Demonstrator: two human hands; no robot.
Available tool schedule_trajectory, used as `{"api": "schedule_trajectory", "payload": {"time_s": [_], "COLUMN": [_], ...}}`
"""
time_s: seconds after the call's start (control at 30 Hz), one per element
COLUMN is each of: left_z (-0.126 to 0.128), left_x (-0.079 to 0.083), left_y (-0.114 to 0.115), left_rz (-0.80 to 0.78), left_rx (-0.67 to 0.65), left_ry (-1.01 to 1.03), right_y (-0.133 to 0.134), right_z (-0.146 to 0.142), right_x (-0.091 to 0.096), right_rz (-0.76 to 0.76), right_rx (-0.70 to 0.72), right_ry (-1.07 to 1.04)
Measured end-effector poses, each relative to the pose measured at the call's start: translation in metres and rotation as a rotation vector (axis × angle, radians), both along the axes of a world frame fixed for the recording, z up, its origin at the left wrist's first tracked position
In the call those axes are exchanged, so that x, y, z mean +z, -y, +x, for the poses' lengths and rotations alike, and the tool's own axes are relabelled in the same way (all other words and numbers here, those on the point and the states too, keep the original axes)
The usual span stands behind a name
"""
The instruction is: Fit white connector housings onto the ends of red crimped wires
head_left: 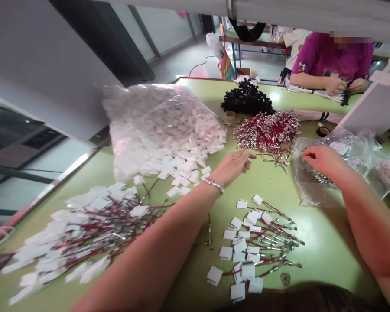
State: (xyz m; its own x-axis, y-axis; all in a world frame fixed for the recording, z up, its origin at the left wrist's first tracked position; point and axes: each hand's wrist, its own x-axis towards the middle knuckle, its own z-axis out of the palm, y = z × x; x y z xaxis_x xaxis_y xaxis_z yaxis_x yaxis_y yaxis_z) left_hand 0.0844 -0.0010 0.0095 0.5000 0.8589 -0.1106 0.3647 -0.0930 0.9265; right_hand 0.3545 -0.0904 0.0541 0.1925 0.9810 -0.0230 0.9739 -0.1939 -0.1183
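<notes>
Working with Two Hands Between Red Wires and a Clear Bag

The person's two hands were well apart above the green counter (318, 229). The left hand (235, 164) was near the front edge of the red wire pile (268, 130), its fingers loosely spread, and nothing was visible in them. The right hand (321, 157) was at the clear bag (300, 190) of small metal parts, with the fingertips close together; because they were small and partly turned away, I could not tell if they pinched something.

Wires with white connectors (242, 247) lay just in front of the person, between the forearms, and a bigger heap of similar ones (91, 229) lay at the left. Behind that heap, a large plastic bag (139, 108) had its white pieces (182, 167) spread at the mouth.

In my judgement, the wires, being tangled, asked for a gentle pinch on one loose end at the border of the pile, not a pull from the middle. For the bag, it seemed better to hold its soft edge away from the fingers, so that the small parts did not spill.
</notes>
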Motion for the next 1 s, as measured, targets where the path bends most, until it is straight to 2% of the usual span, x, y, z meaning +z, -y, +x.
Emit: {"api": "schedule_trajectory", "payload": {"time_s": [0.2, 0.33, 0.5, 0.6, 0.67, 0.73, 0.8, 0.87, 1.0], "left_z": [0.005, 0.006, 0.008, 0.009, 0.011, 0.012, 0.013, 0.013, 0.013], "left_x": [0.000, 0.001, -0.001, -0.001, 0.002, 0.004, 0.005, 0.004, -0.001], "left_y": [0.008, 0.013, 0.017, 0.019, 0.022, 0.026, 0.029, 0.031, 0.031], "left_rz": [-0.024, -0.018, -0.052, -0.047, -0.031, -0.015, 0.001, 0.019, 0.067], "left_rx": [0.012, -0.028, -0.096, -0.101, -0.109, -0.125, -0.152, -0.186, -0.240], "left_ry": [-0.011, -0.029, -0.038, -0.020, -0.020, -0.023, -0.015, 0.010, 0.026], "right_y": [0.006, 0.005, 0.002, 0.003, 0.007, 0.010, 0.014, 0.016, 0.016], "right_z": [0.002, -0.004, 0.006, 0.007, -0.003, -0.022, -0.046, -0.067, -0.085], "right_x": [0.007, -0.002, -0.008, -0.001, 0.004, 0.005, -0.002, -0.013, -0.034], "right_rz": [-0.345, -0.376, -0.377, -0.274, -0.127, 0.027, 0.136, 0.206, 0.192], "right_rx": [0.022, 0.028, 0.071, 0.021, -0.024, 0.016, 0.140, 0.204, 0.245], "right_ry": [0.182, 0.230, 0.103, 0.112, 0.097, -0.027, -0.269, -0.494, -0.654]}}
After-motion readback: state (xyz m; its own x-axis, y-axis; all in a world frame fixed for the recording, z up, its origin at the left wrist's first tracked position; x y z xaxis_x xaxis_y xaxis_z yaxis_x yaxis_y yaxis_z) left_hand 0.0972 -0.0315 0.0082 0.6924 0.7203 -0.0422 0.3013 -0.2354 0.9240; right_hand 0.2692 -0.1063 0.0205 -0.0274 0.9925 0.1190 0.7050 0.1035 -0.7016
